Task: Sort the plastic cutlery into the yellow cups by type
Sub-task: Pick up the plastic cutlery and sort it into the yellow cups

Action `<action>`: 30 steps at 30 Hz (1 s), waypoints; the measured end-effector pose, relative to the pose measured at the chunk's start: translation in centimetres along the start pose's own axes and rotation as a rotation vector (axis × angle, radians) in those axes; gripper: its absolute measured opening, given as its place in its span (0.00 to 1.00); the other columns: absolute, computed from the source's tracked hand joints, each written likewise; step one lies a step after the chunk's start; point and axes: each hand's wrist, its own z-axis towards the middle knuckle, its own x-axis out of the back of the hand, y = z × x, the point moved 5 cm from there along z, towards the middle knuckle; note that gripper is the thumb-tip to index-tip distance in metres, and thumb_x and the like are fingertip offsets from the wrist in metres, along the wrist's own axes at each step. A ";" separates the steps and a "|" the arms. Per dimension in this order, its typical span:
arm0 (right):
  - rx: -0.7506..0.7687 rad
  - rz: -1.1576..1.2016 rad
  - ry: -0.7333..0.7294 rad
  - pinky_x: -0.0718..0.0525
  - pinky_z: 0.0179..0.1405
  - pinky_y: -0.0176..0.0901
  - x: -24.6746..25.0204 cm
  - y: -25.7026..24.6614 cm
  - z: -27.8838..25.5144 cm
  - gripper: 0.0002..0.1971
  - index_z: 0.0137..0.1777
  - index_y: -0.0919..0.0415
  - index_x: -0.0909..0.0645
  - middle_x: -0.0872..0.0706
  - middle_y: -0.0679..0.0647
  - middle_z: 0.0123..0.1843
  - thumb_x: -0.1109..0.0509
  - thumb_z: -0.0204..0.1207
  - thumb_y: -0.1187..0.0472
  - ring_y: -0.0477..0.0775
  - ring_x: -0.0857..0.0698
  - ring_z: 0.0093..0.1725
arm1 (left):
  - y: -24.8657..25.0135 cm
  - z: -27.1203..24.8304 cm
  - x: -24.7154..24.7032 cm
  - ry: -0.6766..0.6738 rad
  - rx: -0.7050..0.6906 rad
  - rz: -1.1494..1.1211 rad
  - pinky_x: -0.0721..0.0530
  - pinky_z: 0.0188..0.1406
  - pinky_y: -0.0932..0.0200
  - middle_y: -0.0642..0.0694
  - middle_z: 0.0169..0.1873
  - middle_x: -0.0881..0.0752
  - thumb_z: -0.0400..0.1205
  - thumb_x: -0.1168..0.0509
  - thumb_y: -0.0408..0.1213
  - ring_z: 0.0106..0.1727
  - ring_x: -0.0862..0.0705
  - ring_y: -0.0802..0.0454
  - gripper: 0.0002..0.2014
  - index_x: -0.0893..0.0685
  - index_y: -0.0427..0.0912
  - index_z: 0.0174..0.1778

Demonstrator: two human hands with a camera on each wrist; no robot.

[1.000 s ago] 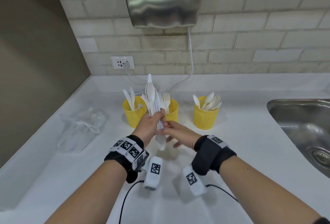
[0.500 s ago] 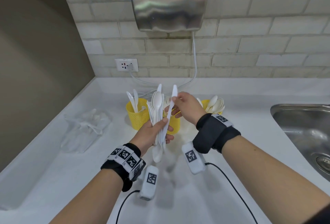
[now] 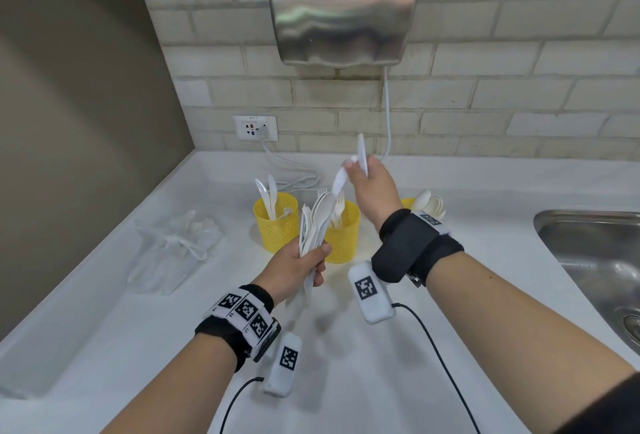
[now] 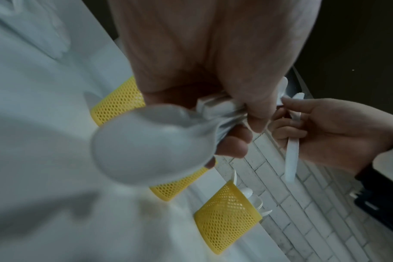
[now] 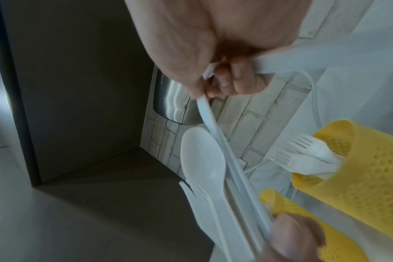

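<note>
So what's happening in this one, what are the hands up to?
A person is sorting white plastic cutlery at a counter. The left hand grips a mixed bundle of cutlery, spoons showing on top. The right hand holds a knife raised above the three yellow cups. The left cup holds knives, the middle cup forks, and the right cup, partly hidden by the wrist, spoons. The knife is not yet in any cup.

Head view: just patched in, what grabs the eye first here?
The three yellow cups on the white counter, each holding white cutlery, stand out first. In front of them the left hand grips a bundle of cutlery, while the right hand lifts single pieces above the middle cup.
</note>
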 end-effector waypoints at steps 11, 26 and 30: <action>0.085 0.432 0.250 0.11 0.41 0.48 1.8 -1.3 -0.3 0.10 0.59 0.57 0.36 0.14 0.66 0.40 0.53 0.89 0.53 0.59 0.13 0.39 | -1.0 -0.2 1.6 0.089 0.054 0.026 0.15 0.34 0.50 0.46 0.29 0.21 0.83 0.34 0.45 0.25 0.19 0.46 0.11 0.23 0.40 0.45; -0.130 -0.005 -0.324 0.26 0.31 0.31 -4.5 2.1 -4.4 0.09 0.41 0.63 0.11 0.15 0.45 0.33 0.22 0.72 0.56 0.38 0.20 0.32 | 0.7 -1.5 2.1 0.153 0.039 -0.118 0.15 0.41 0.41 0.44 0.29 0.22 0.87 0.40 0.40 0.23 0.20 0.47 0.09 0.21 0.38 0.50; -0.190 0.042 -0.352 0.33 0.17 0.22 -4.5 2.0 -4.7 0.05 0.39 0.64 0.14 0.25 0.39 0.15 0.23 0.72 0.63 0.35 0.26 0.16 | 0.8 -2.2 2.2 0.134 0.048 -0.127 0.15 0.44 0.36 0.42 0.31 0.21 0.87 0.40 0.41 0.24 0.19 0.45 0.10 0.21 0.37 0.52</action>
